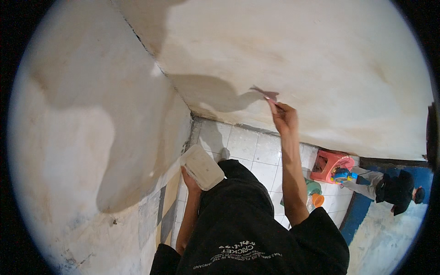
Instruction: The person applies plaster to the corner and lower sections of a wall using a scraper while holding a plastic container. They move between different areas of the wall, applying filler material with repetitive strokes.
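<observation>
My right hand is raised to the facing wall, with its fingers closed around a thin reddish putty scraper. The scraper's wide edge lies at or very close to the pale, blotchy wall; its exact contact is hard to make out. Lower down and to the left, my left hand grips the side of a whitish rectangular plastic tub, held in front of my body. The tub's open top shows pale residue inside. Most of my left fingers are hidden behind it.
A second patchy wall meets the facing one at a corner on the left. White floor tiles lie below. Right of my arm stand a red plastic stool, a green container and an orange cup. Another person is at far right.
</observation>
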{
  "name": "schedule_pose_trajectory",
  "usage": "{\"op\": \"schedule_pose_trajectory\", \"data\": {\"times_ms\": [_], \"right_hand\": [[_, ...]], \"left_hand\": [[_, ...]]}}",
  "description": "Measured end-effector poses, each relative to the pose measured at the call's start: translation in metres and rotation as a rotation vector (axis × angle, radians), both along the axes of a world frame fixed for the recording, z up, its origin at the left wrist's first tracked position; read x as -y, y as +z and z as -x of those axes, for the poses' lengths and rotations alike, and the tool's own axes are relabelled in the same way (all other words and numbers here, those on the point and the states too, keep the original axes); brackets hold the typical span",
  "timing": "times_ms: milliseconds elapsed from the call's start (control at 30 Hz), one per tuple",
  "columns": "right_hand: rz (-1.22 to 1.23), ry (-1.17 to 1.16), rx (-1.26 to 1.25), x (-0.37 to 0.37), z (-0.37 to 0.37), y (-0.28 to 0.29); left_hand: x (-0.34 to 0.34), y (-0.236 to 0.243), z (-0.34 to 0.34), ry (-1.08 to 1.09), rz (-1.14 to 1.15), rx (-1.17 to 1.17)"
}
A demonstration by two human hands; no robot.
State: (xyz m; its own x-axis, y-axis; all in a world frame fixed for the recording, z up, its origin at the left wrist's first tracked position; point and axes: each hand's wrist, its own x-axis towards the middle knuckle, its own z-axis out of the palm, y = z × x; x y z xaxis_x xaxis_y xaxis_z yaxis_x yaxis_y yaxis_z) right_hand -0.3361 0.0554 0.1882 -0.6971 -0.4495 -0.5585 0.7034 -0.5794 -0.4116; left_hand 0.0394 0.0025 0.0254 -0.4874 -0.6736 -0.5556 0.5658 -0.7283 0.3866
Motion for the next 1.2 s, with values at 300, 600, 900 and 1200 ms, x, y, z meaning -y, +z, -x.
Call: {"op": "schedule_pose_trajectory", "data": {"times_ms": [300,600,900,1200], "right_hand": [[-0.165,0.347,-0.008,-0.005,-0.04,-0.077],[-0.305,0.477,-0.754,0.013,0.069,-0.188],[0.07,0.051,-0.087,-0.032,-0.053,0.07],[0.059,0.03,-0.078,-0.051,0.056,-0.059]], "left_hand": [[0.009,0.007,0.011,-0.036,0.018,0.015],[0.018,0.034,0.062,-0.048,0.085,0.12],[0.015,0.022,0.036,0.03,0.041,0.056],[0.022,0.006,0.059,-0.039,0.096,0.034]]}}
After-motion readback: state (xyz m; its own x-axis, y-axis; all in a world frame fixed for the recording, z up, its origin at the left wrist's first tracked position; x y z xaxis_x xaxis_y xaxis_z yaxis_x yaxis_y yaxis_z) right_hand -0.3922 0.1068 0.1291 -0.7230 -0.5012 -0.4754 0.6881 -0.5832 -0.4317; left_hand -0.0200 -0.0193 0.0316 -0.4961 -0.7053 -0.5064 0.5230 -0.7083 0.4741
